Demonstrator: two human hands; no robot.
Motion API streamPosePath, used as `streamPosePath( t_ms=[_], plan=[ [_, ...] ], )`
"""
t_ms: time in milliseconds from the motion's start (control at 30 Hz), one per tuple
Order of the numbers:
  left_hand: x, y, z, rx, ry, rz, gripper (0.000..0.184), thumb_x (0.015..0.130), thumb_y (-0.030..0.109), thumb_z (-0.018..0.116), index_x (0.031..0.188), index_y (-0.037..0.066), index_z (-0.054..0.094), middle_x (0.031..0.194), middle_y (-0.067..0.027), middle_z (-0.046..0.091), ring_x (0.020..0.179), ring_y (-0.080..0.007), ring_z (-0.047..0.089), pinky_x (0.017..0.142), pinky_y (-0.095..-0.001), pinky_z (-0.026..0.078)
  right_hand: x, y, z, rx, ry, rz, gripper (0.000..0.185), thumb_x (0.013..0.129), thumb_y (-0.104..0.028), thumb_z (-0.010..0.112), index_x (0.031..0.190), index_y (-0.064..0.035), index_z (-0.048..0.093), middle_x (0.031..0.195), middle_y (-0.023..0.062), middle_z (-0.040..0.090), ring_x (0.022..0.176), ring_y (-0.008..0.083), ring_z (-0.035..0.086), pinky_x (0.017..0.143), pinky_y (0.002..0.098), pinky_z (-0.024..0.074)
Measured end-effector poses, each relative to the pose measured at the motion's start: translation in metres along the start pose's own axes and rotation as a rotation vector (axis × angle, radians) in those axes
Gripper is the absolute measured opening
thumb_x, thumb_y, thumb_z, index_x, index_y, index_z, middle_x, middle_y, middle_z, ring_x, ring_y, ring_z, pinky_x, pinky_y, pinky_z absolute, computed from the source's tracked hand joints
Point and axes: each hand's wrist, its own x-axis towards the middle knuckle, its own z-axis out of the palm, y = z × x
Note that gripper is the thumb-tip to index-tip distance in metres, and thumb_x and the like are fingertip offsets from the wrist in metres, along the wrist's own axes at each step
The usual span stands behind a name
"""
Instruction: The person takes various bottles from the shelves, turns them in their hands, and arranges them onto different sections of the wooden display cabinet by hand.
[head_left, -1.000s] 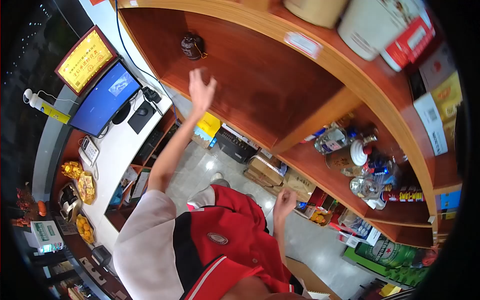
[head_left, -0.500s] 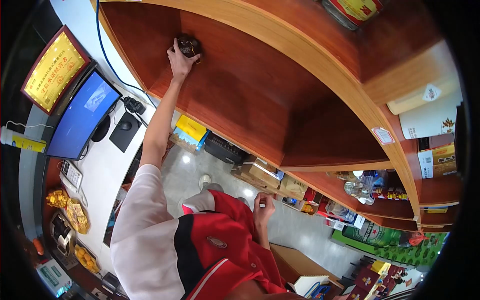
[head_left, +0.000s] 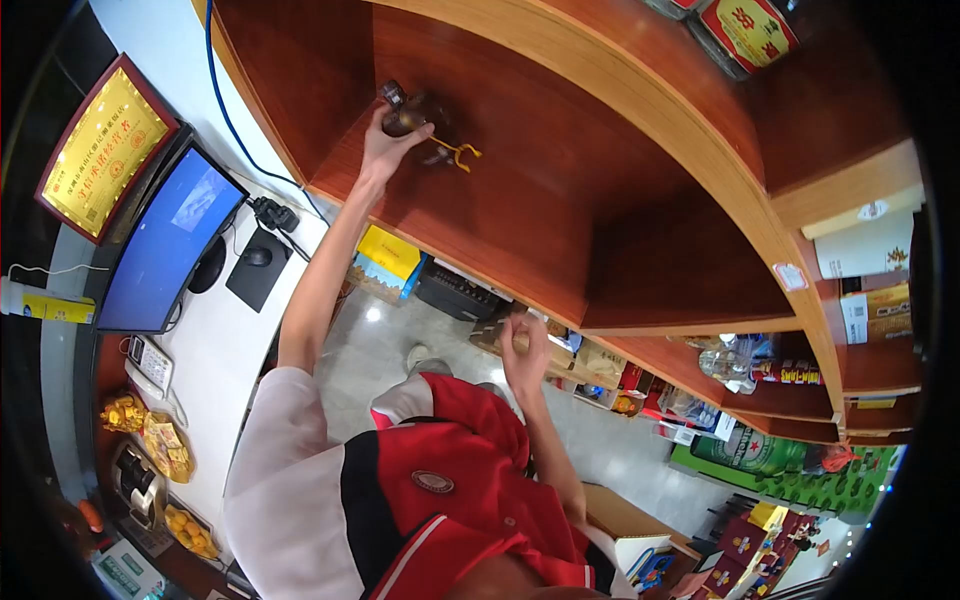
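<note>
My left hand [head_left: 388, 145] is closed around a small, dark brown, rounded bottle [head_left: 404, 120] inside the wooden shelf compartment. The bottle leans over, its dark cap [head_left: 393, 93] pointing to the upper left. A yellow cord [head_left: 450, 147] trails from it to the right, past my fingertips. My right hand [head_left: 527, 358] is raised in front of the shelf's lower edge, with fingers curled toward the thumb and slightly blurred. Whether anything small sits in that pinch cannot be made out.
The shelf [head_left: 480, 170] curves across the top, with a glass bottle [head_left: 745, 35] above. On the left, a white desk [head_left: 225, 340] carries a monitor [head_left: 170, 245], a mouse [head_left: 257, 256] and a telephone [head_left: 150, 365]. Boxes [head_left: 455, 292] stand on the floor below the shelf.
My left hand has shifted slightly right and down with the bottle, which is now tilted, its cap and cord showing more. My right hand has risen toward the shelf's lower edge.
</note>
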Motion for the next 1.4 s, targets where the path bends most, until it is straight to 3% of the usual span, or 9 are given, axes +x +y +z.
streamPosePath(
  t_ms=[100,200,400,567,633,700,967,1100,1400],
  plan=[
    [-0.054,0.021,0.011,-0.363,-0.171,-0.175,0.067,0.087,0.027,0.087,0.138,0.003,0.052,0.122,-0.0081,0.068,0.109,-0.0208,0.070,0.094,-0.0365,0.057,0.056,-0.036,0.018,-0.084,0.045,-0.196,0.051,0.082,-0.010,0.085,0.127,-0.0012,0.064,0.134,0.0199,0.060,0.122,0.0405,0.059,0.103,0.0479,0.0493],
    [-0.094,0.021,0.020,-0.500,-0.318,-0.231,0.057,0.093,0.021,0.081,0.139,0.004,0.052,0.124,-0.0083,0.067,0.112,-0.0204,0.069,0.096,-0.0385,0.059,0.086,-0.062,0.033,-0.076,0.034,-0.247,0.090,0.078,-0.021,0.091,0.153,-0.0045,0.044,0.158,0.0257,0.037,0.141,0.0475,0.041,0.115,0.0547,0.0409],
    [-0.157,0.040,0.036,-0.509,-0.383,-0.317,0.051,0.098,0.027,0.076,0.139,0.007,0.052,0.126,-0.0060,0.066,0.115,-0.0177,0.066,0.097,-0.0407,0.057,0.083,-0.070,0.043,-0.052,0.015,-0.187,0.101,0.072,-0.019,0.095,0.157,-0.0098,0.040,0.158,0.0245,0.036,0.139,0.0462,0.045,0.114,0.0532,0.0448],
    [-0.196,0.069,0.034,-0.467,-0.307,-0.323,0.079,0.106,0.068,0.040,0.152,0.004,0.041,0.131,-0.0106,0.061,0.119,-0.0222,0.062,0.101,-0.0460,0.054,0.067,-0.062,0.022,0.380,0.033,0.050,0.093,0.074,-0.007,0.093,0.153,-0.0059,0.045,0.146,0.0182,0.054,0.128,0.0337,0.060,0.108,0.0432,0.0507],
    [-0.213,0.073,0.033,-0.389,-0.292,-0.266,0.081,0.108,0.067,0.032,0.156,0.003,0.038,0.129,-0.0119,0.059,0.114,-0.0245,0.064,0.100,-0.0470,0.056,0.069,-0.070,-0.003,0.582,-0.056,0.167,0.086,0.081,-0.003,0.088,0.153,-0.0045,0.042,0.140,0.0120,0.060,0.120,0.0266,0.066,0.102,0.0398,0.0565],
    [-0.226,0.073,0.033,-0.410,-0.306,-0.252,0.080,0.108,0.064,0.038,0.157,0.000,0.035,0.116,-0.0100,0.060,0.114,-0.0233,0.063,0.094,-0.0435,0.057,0.058,-0.064,-0.017,1.178,-0.163,0.625,0.073,0.089,-0.001,0.079,0.152,-0.0059,0.041,0.135,0.0119,0.063,0.119,0.0261,0.067,0.094,0.0446,0.0616],
    [-0.256,0.079,0.074,0.064,-0.316,0.045,0.081,0.101,0.042,0.066,0.160,-0.002,0.031,0.141,-0.0140,0.053,0.133,-0.0247,0.052,0.112,-0.0412,0.044,0.010,-0.039,-0.060,1.411,-0.222,0.724,0.066,0.095,-0.012,0.076,0.151,-0.0076,0.041,0.134,0.0120,0.063,0.118,0.0276,0.067,0.089,0.0480,0.0631],
    [-0.308,0.093,0.114,-0.003,-0.412,-0.041,0.108,0.074,0.027,0.094,0.157,-0.005,0.033,0.152,-0.0173,0.047,0.141,-0.0274,0.046,0.119,-0.0426,0.036,-0.029,-0.016,-0.102,1.527,-0.262,0.694,0.083,0.087,-0.013,0.085,0.154,-0.0083,0.036,0.141,0.0096,0.058,0.125,0.0283,0.063,0.088,0.0497,0.0637],
    [-0.376,0.092,0.247,0.243,-0.718,0.229,0.083,0.066,0.022,0.098,0.136,-0.001,0.060,0.144,-0.0189,0.055,0.135,-0.0331,0.055,0.113,-0.0430,0.045,-0.105,0.088,-0.228,0.928,-0.171,0.586,0.104,0.069,-0.009,0.097,0.153,0.0018,0.038,0.147,0.0128,0.054,0.136,0.0240,0.053,0.118,0.0401,0.0397]
  ],
)
